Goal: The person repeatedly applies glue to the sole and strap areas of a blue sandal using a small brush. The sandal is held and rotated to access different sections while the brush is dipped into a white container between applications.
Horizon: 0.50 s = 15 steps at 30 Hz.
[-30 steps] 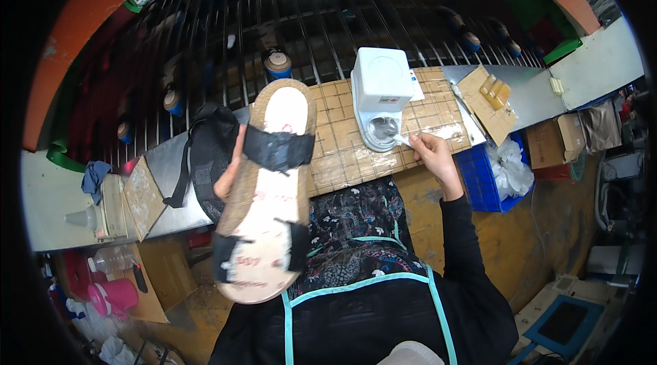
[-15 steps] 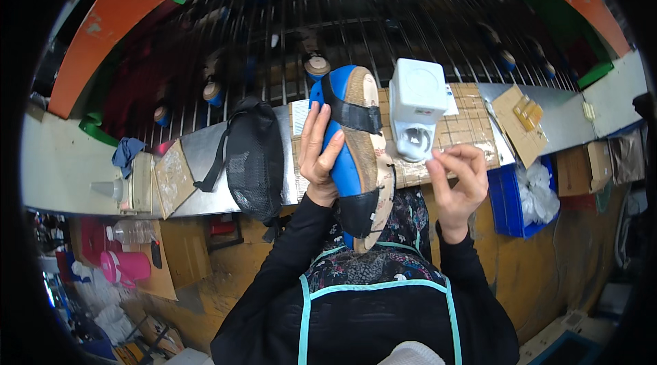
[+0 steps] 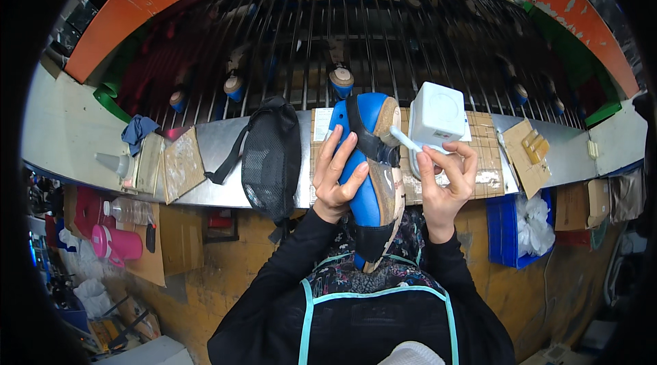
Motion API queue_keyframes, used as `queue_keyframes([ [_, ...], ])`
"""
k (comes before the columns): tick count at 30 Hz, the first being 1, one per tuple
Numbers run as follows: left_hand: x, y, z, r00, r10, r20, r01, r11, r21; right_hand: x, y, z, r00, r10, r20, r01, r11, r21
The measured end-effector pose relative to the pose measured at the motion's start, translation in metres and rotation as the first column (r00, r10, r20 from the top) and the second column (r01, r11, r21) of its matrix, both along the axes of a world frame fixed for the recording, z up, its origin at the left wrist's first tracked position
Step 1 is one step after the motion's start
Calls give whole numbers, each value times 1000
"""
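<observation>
My left hand (image 3: 334, 190) is wrapped round a blue shoe last (image 3: 365, 204), thumb and fingers pressed on its side. On the last sits a sandal with a cork footbed (image 3: 380, 177) and black straps (image 3: 373, 245), tilted up on its side, toe or heel end toward my apron. My right hand (image 3: 446, 190) pinches a slim white brush (image 3: 405, 139); its tip reaches the edge of the cork near the upper strap. Just behind that hand stands a white box-shaped dispenser (image 3: 438, 110); its round cup is partly hidden by my fingers.
A black mesh bag (image 3: 272, 159) lies left of the last. Beyond the bench a rack of metal rods (image 3: 308, 36) carries several blue lasts. Cardboard with yellowish blocks (image 3: 535, 146) lies to the right, above a blue bin (image 3: 503, 235) of white plastic. A pink jug (image 3: 116, 243) stands lower left.
My right hand has brought the brush up from the dispenser's cup to the cork edge. The last has turned slightly in my left hand. The whole view has shifted a little.
</observation>
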State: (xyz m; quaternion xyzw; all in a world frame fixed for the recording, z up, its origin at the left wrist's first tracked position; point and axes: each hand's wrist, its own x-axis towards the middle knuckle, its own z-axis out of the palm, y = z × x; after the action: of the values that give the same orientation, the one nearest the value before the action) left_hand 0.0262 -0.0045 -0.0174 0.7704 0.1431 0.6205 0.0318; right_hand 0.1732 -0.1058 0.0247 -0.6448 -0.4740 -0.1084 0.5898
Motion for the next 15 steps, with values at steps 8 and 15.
queue_keyframes([
  [8,-5,2,0,1000,-13,0,13,1000,2,9,16,13,976,-118,185,108,992,62],
  [15,-5,4,1,1000,-19,9,19,1000,14,17,7,20,961,-28,275,30,1000,-3],
])
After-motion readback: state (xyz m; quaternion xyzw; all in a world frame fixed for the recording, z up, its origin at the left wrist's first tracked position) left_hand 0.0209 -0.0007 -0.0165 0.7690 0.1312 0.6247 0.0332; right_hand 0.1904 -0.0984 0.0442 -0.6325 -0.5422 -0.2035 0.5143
